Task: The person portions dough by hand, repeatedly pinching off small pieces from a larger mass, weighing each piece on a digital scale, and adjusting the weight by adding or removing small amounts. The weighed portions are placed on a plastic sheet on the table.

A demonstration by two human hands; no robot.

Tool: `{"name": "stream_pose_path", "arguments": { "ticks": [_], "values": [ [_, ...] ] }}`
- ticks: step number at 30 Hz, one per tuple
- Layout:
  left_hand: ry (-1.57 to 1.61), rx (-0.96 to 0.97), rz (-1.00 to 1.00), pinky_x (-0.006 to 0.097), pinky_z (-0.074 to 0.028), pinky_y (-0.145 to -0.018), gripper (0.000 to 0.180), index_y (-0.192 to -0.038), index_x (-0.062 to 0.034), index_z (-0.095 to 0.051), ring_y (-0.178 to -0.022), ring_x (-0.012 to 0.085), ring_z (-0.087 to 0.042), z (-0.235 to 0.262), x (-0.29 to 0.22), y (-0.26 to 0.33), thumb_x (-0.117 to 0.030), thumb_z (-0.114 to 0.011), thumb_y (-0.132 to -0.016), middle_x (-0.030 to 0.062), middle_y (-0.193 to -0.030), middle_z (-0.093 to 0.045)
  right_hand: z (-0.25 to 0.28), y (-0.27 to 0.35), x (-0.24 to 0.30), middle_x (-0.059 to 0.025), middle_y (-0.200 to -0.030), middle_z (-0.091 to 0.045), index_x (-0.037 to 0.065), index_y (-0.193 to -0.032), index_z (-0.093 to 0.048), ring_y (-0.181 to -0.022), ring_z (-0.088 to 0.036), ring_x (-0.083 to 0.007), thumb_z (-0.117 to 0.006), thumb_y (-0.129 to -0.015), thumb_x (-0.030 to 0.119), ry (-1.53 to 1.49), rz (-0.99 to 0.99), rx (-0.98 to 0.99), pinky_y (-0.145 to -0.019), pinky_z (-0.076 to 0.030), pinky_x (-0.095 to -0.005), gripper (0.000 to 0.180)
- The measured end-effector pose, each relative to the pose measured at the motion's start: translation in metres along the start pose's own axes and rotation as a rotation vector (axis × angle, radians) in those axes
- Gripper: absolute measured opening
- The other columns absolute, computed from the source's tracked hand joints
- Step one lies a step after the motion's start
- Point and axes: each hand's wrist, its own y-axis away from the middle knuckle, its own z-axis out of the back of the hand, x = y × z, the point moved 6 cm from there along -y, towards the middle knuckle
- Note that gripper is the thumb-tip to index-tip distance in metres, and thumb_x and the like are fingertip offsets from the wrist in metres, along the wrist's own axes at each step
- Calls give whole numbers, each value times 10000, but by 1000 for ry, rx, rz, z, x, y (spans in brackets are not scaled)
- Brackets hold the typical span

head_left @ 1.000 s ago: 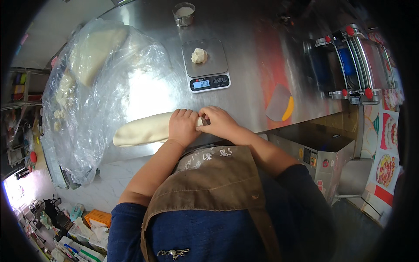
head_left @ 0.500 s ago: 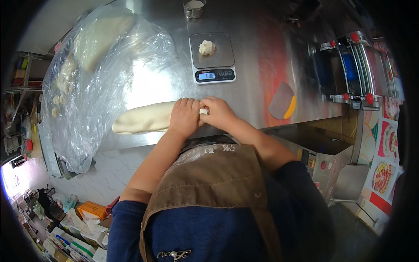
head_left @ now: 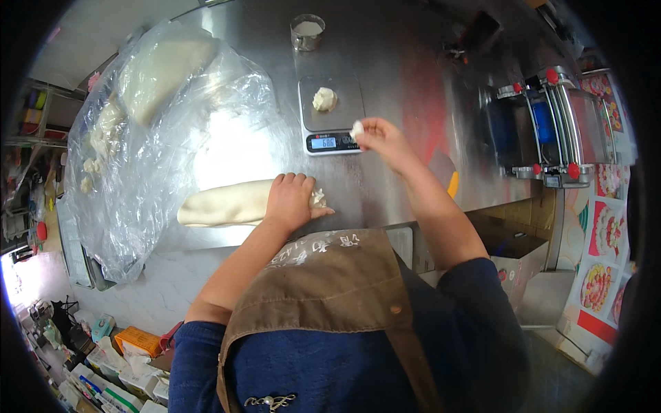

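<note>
A long, smooth roll of pale dough (head_left: 224, 204) lies along the near edge of the metal table. My left hand (head_left: 292, 202) is wrapped round its right end, where the torn dough shows ragged. Between the fingertips of my right hand (head_left: 383, 141) is a small piece of dough (head_left: 357, 131), held just above the right front corner of a digital kitchen scale (head_left: 332, 124). On the scale's plate rests a bigger lump of dough (head_left: 324, 100). The scale's display is lit.
Clear plastic sheeting (head_left: 186, 138) covers more dough at the left. A cup of white powder (head_left: 307, 32) stands behind the scale. Partly behind my right forearm lies a dough scraper (head_left: 451, 180) with a yellow edge. A metal roller machine (head_left: 551, 127) stands at the right.
My right hand has left the end of the dough roll and moved up to the scale, carrying a torn-off piece of dough. My left hand stays on the roll.
</note>
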Motion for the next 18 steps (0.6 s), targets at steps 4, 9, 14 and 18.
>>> {"name": "stream_pose_path", "arguments": {
  "ticks": [4,9,14,18],
  "values": [
    [41,28,20,394,-433,-903,589,-926,-85,-659,-963,271,-598,4,1,-1,-629,-718,-708,96,-936,-645,-6,-79,17,-62,-935,-683,10,-1141,-585,-811,-645,-143,-707,-855,142,296,150,-151,-751,-519,-286,338],
    [59,66,42,385,-424,-908,563,-905,-91,-663,-964,261,-596,4,3,-6,-621,-713,-721,86,-931,-647,-28,-113,25,-96,-955,-652,46,-954,-685,-832,-649,-224,-725,-814,142,627,306,-237,-793,-526,-325,175],
    [56,74,47,380,-429,-893,557,-920,-119,-671,-950,245,-603,1,6,-9,-619,-739,-683,67,-918,-653,-30,-117,22,-69,-937,-623,82,-1029,-709,-843,-630,-201,-723,-817,157,695,272,-243,-792,-512,-339,225],
    [66,39,39,382,-434,-885,570,-918,-131,-673,-938,243,-608,3,5,-8,-626,-758,-647,59,-905,-656,-15,-94,29,-20,-830,-593,71,-1166,-687,-768,-568,-123,-727,-836,160,543,307,-398,-717,-478,-285,344]
  ]
}}
